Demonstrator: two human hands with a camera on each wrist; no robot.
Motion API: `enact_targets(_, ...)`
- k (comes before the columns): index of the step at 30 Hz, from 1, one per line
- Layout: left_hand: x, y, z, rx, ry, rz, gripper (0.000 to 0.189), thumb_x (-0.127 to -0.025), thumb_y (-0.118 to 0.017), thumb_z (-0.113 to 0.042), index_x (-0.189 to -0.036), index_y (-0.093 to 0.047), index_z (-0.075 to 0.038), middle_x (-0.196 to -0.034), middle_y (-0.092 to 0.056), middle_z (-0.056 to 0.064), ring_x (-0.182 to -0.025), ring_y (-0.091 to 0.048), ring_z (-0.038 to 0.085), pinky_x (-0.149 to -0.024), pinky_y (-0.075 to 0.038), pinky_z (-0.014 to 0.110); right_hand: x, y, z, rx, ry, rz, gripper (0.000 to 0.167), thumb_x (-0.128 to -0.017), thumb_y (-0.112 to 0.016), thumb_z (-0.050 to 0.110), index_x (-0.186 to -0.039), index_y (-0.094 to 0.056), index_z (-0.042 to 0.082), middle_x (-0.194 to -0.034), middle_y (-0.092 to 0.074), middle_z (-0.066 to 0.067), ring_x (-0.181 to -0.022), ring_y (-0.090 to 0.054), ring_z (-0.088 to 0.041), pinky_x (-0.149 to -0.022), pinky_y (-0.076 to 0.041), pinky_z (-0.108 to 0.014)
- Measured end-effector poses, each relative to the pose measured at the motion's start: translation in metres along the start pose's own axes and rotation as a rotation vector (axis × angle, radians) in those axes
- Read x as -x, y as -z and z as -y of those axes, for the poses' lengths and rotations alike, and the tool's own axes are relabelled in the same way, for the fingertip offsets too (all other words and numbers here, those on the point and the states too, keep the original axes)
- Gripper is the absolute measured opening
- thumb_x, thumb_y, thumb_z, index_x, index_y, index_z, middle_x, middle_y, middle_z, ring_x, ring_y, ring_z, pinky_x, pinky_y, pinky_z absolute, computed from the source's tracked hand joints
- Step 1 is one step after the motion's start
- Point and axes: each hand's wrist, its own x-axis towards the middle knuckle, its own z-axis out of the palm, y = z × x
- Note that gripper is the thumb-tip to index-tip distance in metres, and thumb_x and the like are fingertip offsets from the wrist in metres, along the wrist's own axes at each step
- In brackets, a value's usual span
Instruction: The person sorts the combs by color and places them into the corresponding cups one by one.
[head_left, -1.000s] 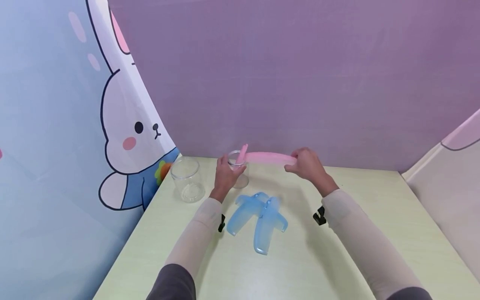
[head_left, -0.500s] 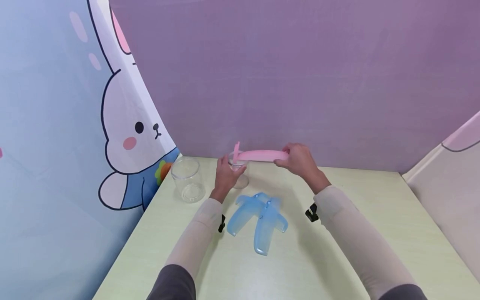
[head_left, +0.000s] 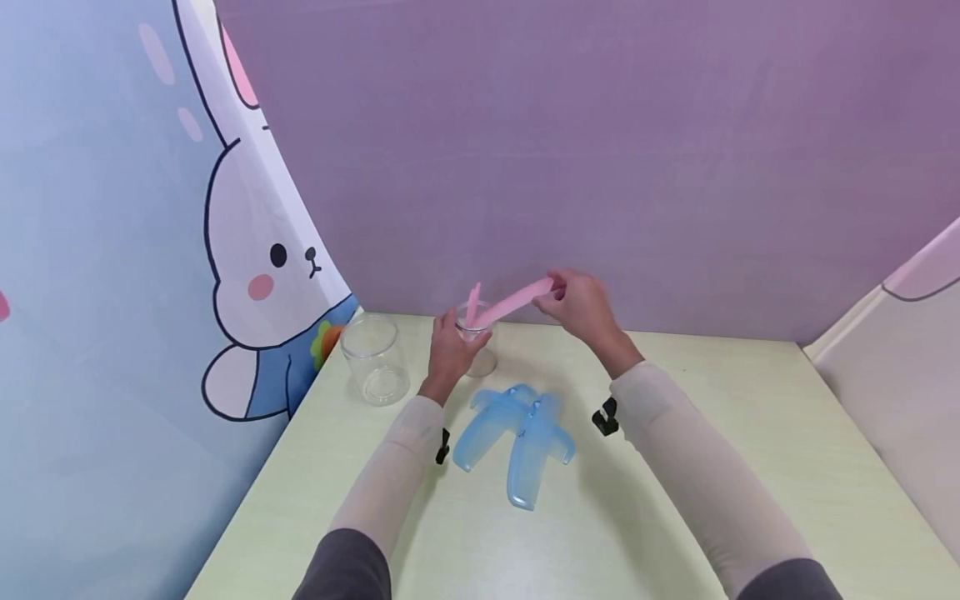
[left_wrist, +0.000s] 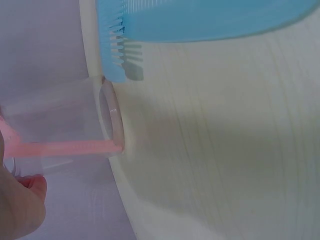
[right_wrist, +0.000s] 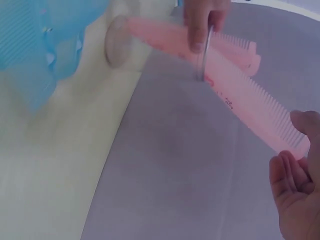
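My right hand pinches the end of a pink comb, which slants down to the left into the mouth of a narrow clear jar. A shorter pink toothed piece also rises from that mouth; I cannot tell whether it belongs to the same comb. Through the wall in the left wrist view, a pink strip reaches the jar's base. My left hand grips the jar near its rim. In front of the jar, translucent blue combs lie on the table.
A wider clear jar stands at the left of the pale table. A purple cloth hangs right behind the table's back edge, and a printed rabbit cloth hangs at the left.
My right hand has moved left and up, tipping the pink comb from nearly level to a slant, its lower end in the jar's mouth. My left hand has stayed on the jar.
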Motion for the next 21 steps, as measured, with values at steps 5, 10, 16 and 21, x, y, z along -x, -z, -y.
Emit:
enact_targets(5, 0.001, 0.001, -0.001, 0.002, 0.014, -0.001, 0.089, -0.088, -0.077, -0.047, -0.154, -0.035, -0.006, -0.15, -0.042, 0.02, -0.133, -0.053, 0.035, -0.112, -0.047, 0.047, -0.01, -0.008, 0.01, -0.112, 0.034, 0.09, 0.066, -0.094, -0.074, 0.019, -0.149, -0.046, -0.001, -0.129, -0.068, -0.018, -0.109, -0.07, -0.033, -0.092, -0.06, -0.046)
enact_targets(10, 0.003, 0.001, -0.001, 0.03, 0.035, 0.017, 0.09, -0.088, -0.077, -0.047, -0.156, -0.034, -0.006, -0.151, -0.041, 0.02, -0.134, -0.052, 0.036, -0.113, -0.046, 0.049, -0.011, -0.013, 0.014, -0.172, 0.032, 0.169, 0.07, -0.096, -0.072, 0.02, -0.156, -0.038, 0.006, -0.145, -0.058, -0.016, -0.121, -0.065, -0.034, -0.096, -0.058, -0.047)
enact_targets(16, 0.001, 0.0, -0.002, 0.029, 0.034, 0.015, 0.091, -0.086, -0.078, -0.047, -0.155, -0.035, -0.005, -0.152, -0.041, 0.02, -0.136, -0.051, 0.036, -0.113, -0.046, 0.049, -0.008, -0.012, 0.01, -0.168, 0.035, 0.181, 0.069, -0.098, -0.069, 0.023, -0.157, -0.038, 0.007, -0.147, -0.056, -0.017, -0.126, -0.061, -0.035, -0.101, -0.055, -0.048)
enact_targets(21, 0.0, 0.005, -0.004, 0.069, 0.042, 0.027, 0.092, -0.084, -0.081, -0.043, -0.154, -0.036, -0.003, -0.151, -0.04, 0.021, -0.135, -0.051, 0.038, -0.113, -0.046, 0.051, -0.001, -0.008, 0.003, -0.133, 0.032, 0.2, 0.062, -0.099, -0.067, 0.024, -0.153, -0.043, 0.005, -0.146, -0.055, -0.019, -0.127, -0.059, -0.038, -0.103, -0.054, -0.05)
